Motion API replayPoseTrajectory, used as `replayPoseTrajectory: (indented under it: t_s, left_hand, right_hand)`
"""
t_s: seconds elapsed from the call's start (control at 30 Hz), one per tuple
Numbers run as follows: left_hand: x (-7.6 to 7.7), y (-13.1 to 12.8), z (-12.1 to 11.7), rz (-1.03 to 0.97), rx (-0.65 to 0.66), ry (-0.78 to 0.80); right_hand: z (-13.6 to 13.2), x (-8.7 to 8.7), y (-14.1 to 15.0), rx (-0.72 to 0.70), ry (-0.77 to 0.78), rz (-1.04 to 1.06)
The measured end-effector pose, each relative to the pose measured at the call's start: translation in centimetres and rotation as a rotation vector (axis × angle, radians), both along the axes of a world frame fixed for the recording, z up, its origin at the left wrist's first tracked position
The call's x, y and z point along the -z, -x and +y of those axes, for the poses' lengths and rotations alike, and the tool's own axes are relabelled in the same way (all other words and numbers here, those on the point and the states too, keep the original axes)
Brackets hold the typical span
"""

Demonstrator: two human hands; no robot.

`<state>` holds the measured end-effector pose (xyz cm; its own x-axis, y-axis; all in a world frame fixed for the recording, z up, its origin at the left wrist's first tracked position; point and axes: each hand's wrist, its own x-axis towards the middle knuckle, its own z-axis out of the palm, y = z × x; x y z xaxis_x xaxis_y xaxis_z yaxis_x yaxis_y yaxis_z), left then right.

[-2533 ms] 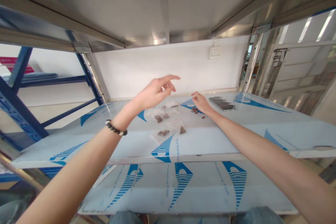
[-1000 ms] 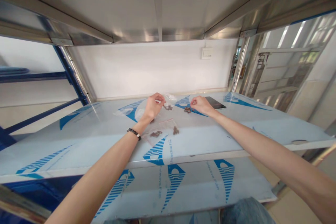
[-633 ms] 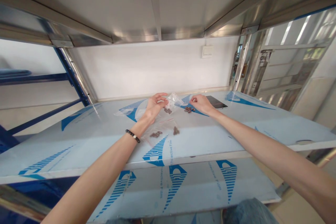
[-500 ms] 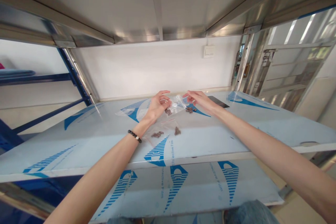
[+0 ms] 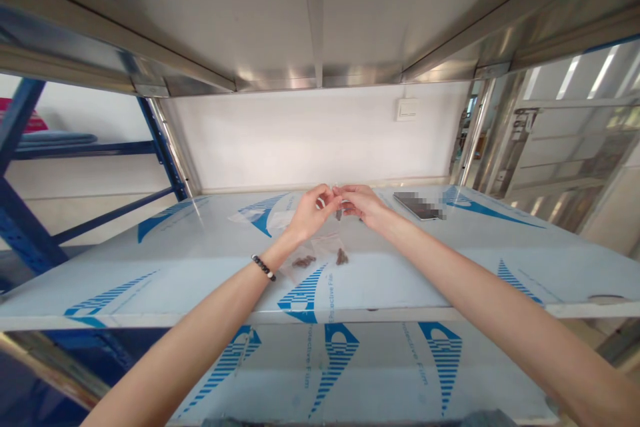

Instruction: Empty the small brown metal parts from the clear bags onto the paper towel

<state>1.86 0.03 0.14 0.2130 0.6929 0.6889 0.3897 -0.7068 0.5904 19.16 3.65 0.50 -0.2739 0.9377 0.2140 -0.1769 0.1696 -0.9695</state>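
My left hand (image 5: 315, 211) and my right hand (image 5: 363, 203) meet near the back of the shelf. Their fingertips pinch the top of a small clear zip bag, largely hidden by the fingers; small brown pieces (image 5: 339, 214) show below it. Closer to me lie two more zip bags, one holding a brown cluster (image 5: 304, 261), the other a smaller brown clump (image 5: 342, 257). The exact kind of these pieces is too small to make out. Left of my left hand, thin clear plastic (image 5: 243, 216) rests flat. A beaded bracelet (image 5: 263, 267) circles my left wrist.
A dark phone-like slab (image 5: 419, 206) lies right of my hands. The film-covered shelf (image 5: 425, 280) has a metal shelf (image 5: 200, 20) low overhead and a lower shelf (image 5: 380, 373) beneath. Metal posts (image 5: 477, 133) stand at the back corners; a blue rack (image 5: 165, 153) is at left.
My right hand has moved left to meet my left hand, and both now pinch the bag top. The bag, previously spread between them, is mostly covered. The view has shifted slightly.
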Motion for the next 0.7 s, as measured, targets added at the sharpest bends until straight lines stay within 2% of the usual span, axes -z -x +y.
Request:
replayPoseTrajectory:
  t_s: [0.1, 0.2, 0.33, 0.5, 0.7]
  left_hand:
    - [0.3, 0.0, -0.1, 0.024, 0.034, 0.052]
    - [0.6, 0.2, -0.1, 0.061, 0.093, 0.110]
    - [0.9, 0.2, -0.1, 0.021, 0.181, 0.159]
    - [1.1, 0.8, 0.4, -0.013, 0.211, 0.203]
    - [0.8, 1.2, -0.2, 0.138, 0.185, 0.107]
  right_hand:
    - [-0.4, 0.9, 0.5, -0.012, -0.059, 0.004]
    - [-0.9, 1.5, 0.3, -0.088, -0.096, -0.006]
    - [-1.4, 1.6, 0.2, -0.147, -0.100, -0.031]
    - [-1.5, 1.4, -0.2, -0.197, -0.135, -0.025]
    - [-1.4, 1.7, -0.6, -0.206, -0.189, -0.077]
